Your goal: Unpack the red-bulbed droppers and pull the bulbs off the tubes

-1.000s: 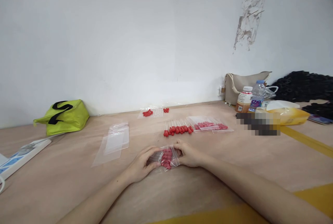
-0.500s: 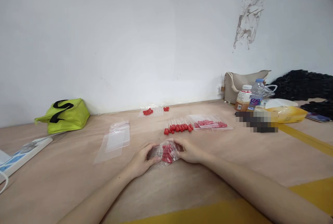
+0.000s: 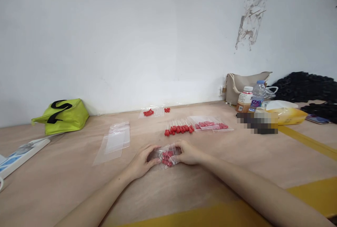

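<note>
Between my hands lies a clear plastic zip bag [image 3: 166,157] with several red-tipped sticks inside. My left hand [image 3: 146,160] curls round the bag's left end. My right hand [image 3: 186,152] pinches its right end, where the zip strip shows. Just beyond, several loose red-tipped sticks [image 3: 179,129] lie in a row, red ends toward me. Right of them are filled clear bags [image 3: 212,125] of the same red pieces. To the left rests a stack of flat clear bags [image 3: 116,139]. Farther back, small red piles [image 3: 149,112] lie beside clear film near the wall.
A lime-green bag [image 3: 67,116] and a white power strip [image 3: 23,156] stand at the left. At the right are a beige bag [image 3: 244,79], two bottles [image 3: 256,97], a yellow tissue pack [image 3: 289,115] and a black heap [image 3: 302,86]. Yellow tape [image 3: 205,216] crosses the table's near side.
The red pieces in the bag have shifted slightly, and the right end of the bag now lies over part of them. Both hands stay around the bag. The view has moved a little.
</note>
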Available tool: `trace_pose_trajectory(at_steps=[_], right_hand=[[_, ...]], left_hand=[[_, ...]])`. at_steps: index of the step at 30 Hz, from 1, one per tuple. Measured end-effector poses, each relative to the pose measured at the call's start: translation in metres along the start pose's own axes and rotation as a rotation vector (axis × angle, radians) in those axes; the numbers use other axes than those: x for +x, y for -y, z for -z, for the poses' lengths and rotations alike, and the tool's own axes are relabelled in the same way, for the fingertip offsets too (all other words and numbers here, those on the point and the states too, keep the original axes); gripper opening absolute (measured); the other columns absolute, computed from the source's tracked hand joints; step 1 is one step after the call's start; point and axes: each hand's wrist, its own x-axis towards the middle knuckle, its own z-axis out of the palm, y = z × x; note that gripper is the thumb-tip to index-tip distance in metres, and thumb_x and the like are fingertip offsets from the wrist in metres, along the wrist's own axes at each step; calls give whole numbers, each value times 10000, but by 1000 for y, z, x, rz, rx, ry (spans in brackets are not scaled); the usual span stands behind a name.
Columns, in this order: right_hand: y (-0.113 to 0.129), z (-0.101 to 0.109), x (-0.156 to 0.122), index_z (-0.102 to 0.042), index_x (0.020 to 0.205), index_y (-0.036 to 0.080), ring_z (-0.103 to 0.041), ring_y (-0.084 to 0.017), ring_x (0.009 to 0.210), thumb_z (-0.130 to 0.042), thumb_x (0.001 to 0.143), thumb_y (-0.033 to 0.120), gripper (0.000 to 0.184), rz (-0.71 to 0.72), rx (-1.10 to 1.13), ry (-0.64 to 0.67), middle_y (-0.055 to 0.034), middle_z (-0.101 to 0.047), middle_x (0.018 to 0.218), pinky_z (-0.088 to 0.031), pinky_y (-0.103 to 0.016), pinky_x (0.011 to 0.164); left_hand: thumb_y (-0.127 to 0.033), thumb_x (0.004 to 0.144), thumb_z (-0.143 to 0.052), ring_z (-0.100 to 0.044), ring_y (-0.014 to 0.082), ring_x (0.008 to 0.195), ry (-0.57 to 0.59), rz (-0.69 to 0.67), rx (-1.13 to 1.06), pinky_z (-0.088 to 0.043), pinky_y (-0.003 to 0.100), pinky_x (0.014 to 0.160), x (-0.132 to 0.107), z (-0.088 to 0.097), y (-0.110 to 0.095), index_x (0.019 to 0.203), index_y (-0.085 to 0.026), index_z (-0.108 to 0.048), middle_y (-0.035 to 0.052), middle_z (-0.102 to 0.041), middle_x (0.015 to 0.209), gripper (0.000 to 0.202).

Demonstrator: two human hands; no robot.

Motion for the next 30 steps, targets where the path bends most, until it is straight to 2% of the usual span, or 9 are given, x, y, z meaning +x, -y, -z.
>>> trace_pose_trajectory(at_steps=[4, 11, 15, 17, 21, 24, 28, 30], right_hand=[[1, 1, -1, -637, 806, 144, -504, -105, 609, -688, 599, 277, 252, -100, -44, -38, 11, -609, 699, -352, -189, 520], [-4, 3, 1, -608, 827, 129, -467, -79, 579, -724, 553, 311, 349, -168, 7, 56, 20, -580, 691, -331, -174, 499], [-10, 0, 2, -581, 841, 118, -488, -86, 606, -755, 497, 271, 415, -165, 92, 20, 14, -587, 718, -358, -178, 519], [-15, -3, 3, -577, 865, 116, -518, -101, 639, -745, 504, 242, 418, -173, 190, 55, -2, -608, 761, -381, -186, 536], [-18, -7, 4, -619, 825, 127, -549, -112, 666, -693, 576, 234, 281, -118, 286, 181, -2, -634, 771, -400, -195, 568], [-13, -7, 3, -622, 828, 126, -558, -115, 665, -682, 591, 221, 262, -134, 316, 126, 0, -639, 754, -408, -197, 571], [-2, -9, -1, -609, 910, 134, -586, -137, 723, -711, 561, 224, 375, -160, 476, 100, -25, -651, 822, -445, -225, 615], [-1, -13, -2, -621, 907, 136, -589, -143, 709, -732, 536, 243, 402, -163, 460, 35, -27, -654, 802, -451, -231, 611]], left_hand=[[-424, 760, -556, -530, 206, 980, 1, 63, -19, -419, 360, 857, -1, -1, 2, 1126, -214, -503, 60, -568, 1084, 426], [-439, 741, -570, -525, 221, 1002, 15, 107, -54, -402, 370, 885, -1, -2, 3, 1119, -225, -512, 54, -573, 1096, 438], [-432, 735, -577, -525, 212, 1014, 8, 94, -44, -411, 341, 880, 0, -2, 4, 1125, -221, -514, 48, -570, 1114, 448], [-429, 740, -572, -520, 209, 1030, 8, 90, -45, -411, 334, 885, -1, -3, 5, 1132, -220, -510, 48, -564, 1132, 449], [-425, 748, -563, -524, 205, 1025, 3, 88, -39, -410, 334, 889, -1, -5, 7, 1130, -224, -508, 44, -570, 1125, 435], [-420, 752, -558, -534, 202, 1004, -11, 81, -30, -417, 328, 876, -1, -5, 5, 1117, -224, -514, 41, -579, 1103, 417], [-440, 760, -542, -533, 211, 990, -6, 90, -1, -409, 357, 881, 0, -5, 2, 1115, -228, -507, 50, -575, 1088, 415], [-449, 762, -537, -533, 214, 983, -3, 95, 6, -408, 366, 880, 0, -4, 1, 1107, -226, -510, 52, -578, 1071, 411]])
